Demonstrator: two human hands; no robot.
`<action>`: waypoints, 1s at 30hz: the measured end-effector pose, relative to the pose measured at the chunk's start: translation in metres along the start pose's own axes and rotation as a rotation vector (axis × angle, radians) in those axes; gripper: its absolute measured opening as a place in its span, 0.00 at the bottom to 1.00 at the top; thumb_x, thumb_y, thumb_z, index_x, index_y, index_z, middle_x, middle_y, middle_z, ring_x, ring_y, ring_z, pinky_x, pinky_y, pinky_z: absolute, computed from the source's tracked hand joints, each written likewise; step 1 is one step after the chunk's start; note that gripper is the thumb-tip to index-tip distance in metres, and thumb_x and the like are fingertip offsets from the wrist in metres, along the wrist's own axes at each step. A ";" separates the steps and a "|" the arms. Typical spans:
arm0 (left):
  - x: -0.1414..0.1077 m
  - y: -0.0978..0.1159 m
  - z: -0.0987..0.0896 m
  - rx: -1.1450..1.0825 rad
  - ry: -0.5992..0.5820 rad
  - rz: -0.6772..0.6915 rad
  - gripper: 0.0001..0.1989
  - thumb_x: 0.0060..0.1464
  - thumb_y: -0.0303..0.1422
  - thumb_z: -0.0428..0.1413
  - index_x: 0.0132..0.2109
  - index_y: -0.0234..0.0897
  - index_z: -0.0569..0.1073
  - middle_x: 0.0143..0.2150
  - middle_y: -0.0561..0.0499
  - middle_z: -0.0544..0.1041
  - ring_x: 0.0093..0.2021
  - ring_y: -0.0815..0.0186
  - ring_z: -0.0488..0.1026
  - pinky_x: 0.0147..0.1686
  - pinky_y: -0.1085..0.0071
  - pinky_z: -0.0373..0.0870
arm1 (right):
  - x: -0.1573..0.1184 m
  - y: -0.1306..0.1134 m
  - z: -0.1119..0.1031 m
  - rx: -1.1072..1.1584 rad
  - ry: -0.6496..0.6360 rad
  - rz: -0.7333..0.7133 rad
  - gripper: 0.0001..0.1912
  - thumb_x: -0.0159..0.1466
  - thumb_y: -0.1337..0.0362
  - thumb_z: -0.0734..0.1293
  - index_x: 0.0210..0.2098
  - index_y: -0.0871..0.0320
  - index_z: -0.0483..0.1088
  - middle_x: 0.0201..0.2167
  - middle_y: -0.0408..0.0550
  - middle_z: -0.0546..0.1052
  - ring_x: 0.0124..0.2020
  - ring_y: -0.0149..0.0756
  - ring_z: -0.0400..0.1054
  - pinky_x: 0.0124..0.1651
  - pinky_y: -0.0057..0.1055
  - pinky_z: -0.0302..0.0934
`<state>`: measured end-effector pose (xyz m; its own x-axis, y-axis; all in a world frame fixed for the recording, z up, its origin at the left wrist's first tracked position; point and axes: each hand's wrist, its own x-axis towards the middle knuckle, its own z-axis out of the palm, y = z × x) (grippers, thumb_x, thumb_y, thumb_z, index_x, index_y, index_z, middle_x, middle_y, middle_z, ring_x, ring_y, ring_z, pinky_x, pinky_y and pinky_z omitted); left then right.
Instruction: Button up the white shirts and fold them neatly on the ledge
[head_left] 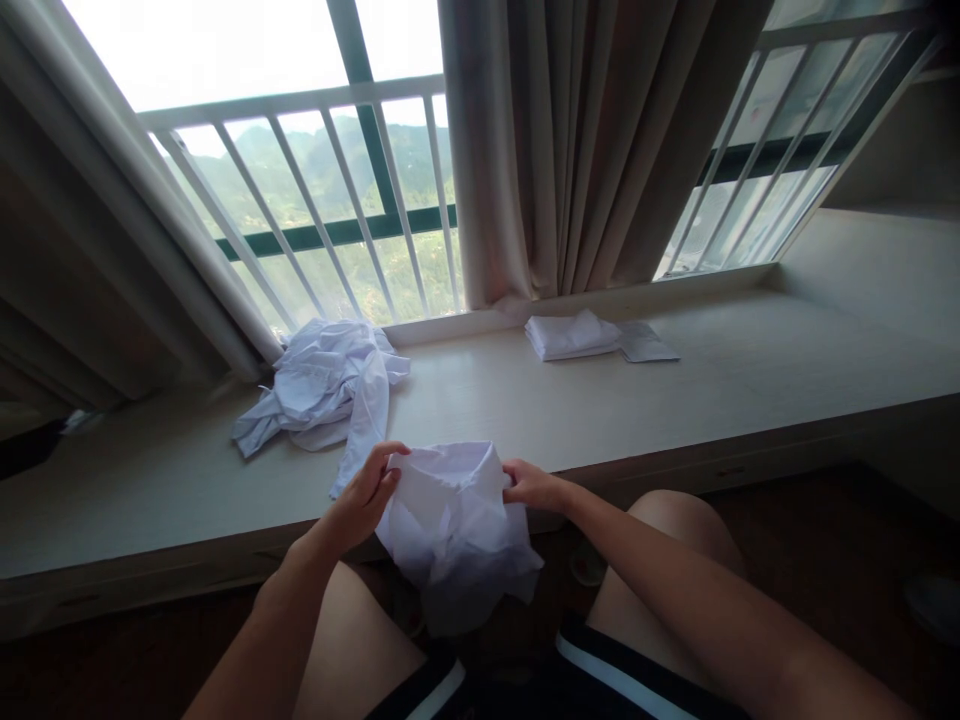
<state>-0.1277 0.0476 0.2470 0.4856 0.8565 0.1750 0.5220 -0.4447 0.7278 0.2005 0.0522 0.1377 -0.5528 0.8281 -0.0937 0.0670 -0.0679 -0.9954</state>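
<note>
A white collared garment (454,520) hangs between my two hands, in front of the ledge's edge and above my lap. My left hand (376,482) pinches its upper left side, fingers closed on the cloth. On the other side, my right hand (529,484) grips the cloth near the collar, with some fingertips hidden behind it. Just beyond my left hand, a crumpled white garment (326,380) lies on the ledge, one sleeve stretched toward me. Farther back to the right sits a folded white cloth (571,336), with a flat greyish-white piece (649,342) against its right side.
The wide pale ledge (465,385) runs below a window with a white railing (300,105). Grey-brown curtains (517,150) hang at the middle and the left. A dark object (30,448) lies at the far left. My bare knees are on both sides of the held garment.
</note>
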 end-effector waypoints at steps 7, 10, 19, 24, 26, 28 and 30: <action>0.022 -0.037 0.010 0.112 0.003 -0.017 0.41 0.47 0.45 0.69 0.67 0.42 0.66 0.54 0.44 0.75 0.52 0.55 0.74 0.54 0.60 0.70 | -0.017 -0.071 -0.036 -0.459 0.427 -0.182 0.17 0.55 0.61 0.73 0.29 0.55 0.59 0.27 0.37 0.64 0.31 0.30 0.57 0.35 0.28 0.51; 0.035 -0.056 0.036 0.021 -0.041 -0.084 0.19 0.56 0.49 0.61 0.39 0.36 0.78 0.36 0.48 0.77 0.39 0.59 0.74 0.42 0.65 0.71 | -0.020 -0.093 -0.032 -0.563 0.522 -0.227 0.13 0.59 0.61 0.70 0.30 0.54 0.59 0.27 0.38 0.65 0.30 0.32 0.58 0.35 0.29 0.51; 0.053 -0.047 0.058 -0.203 0.257 -0.217 0.25 0.64 0.56 0.47 0.37 0.38 0.70 0.27 0.55 0.67 0.28 0.67 0.63 0.28 0.73 0.61 | -0.037 -0.124 -0.078 -0.914 0.526 -0.108 0.12 0.59 0.57 0.74 0.41 0.53 0.77 0.29 0.43 0.75 0.31 0.35 0.66 0.37 0.29 0.51; 0.077 -0.023 0.001 0.212 -0.003 0.013 0.19 0.62 0.50 0.55 0.39 0.38 0.75 0.28 0.54 0.71 0.30 0.66 0.65 0.33 0.70 0.60 | -0.051 -0.104 -0.123 -0.798 0.154 0.245 0.11 0.54 0.56 0.76 0.24 0.57 0.78 0.23 0.44 0.76 0.25 0.33 0.65 0.29 0.29 0.48; 0.085 -0.021 -0.008 0.335 -0.190 0.071 0.18 0.54 0.49 0.64 0.42 0.40 0.77 0.29 0.53 0.74 0.30 0.64 0.67 0.33 0.69 0.60 | -0.052 -0.094 -0.132 -0.807 0.195 0.281 0.17 0.55 0.54 0.74 0.18 0.58 0.73 0.17 0.43 0.71 0.21 0.31 0.60 0.27 0.29 0.44; 0.089 -0.026 -0.008 0.397 -0.269 0.095 0.17 0.51 0.47 0.66 0.41 0.40 0.77 0.30 0.52 0.76 0.31 0.62 0.69 0.33 0.69 0.60 | -0.052 -0.086 -0.136 -0.819 0.333 0.208 0.21 0.58 0.51 0.72 0.18 0.58 0.70 0.16 0.42 0.69 0.21 0.30 0.58 0.27 0.30 0.43; 0.092 -0.038 -0.006 0.414 -0.276 0.078 0.13 0.55 0.45 0.62 0.36 0.39 0.75 0.32 0.50 0.77 0.32 0.62 0.70 0.35 0.68 0.61 | -0.050 -0.081 -0.137 -0.756 0.452 0.123 0.22 0.62 0.48 0.68 0.22 0.58 0.71 0.19 0.41 0.69 0.23 0.30 0.57 0.28 0.29 0.45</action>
<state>-0.1073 0.1452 0.2392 0.6724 0.7401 -0.0037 0.6838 -0.6193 0.3860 0.3366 0.0928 0.2257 -0.1352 0.9905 -0.0241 0.7232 0.0820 -0.6858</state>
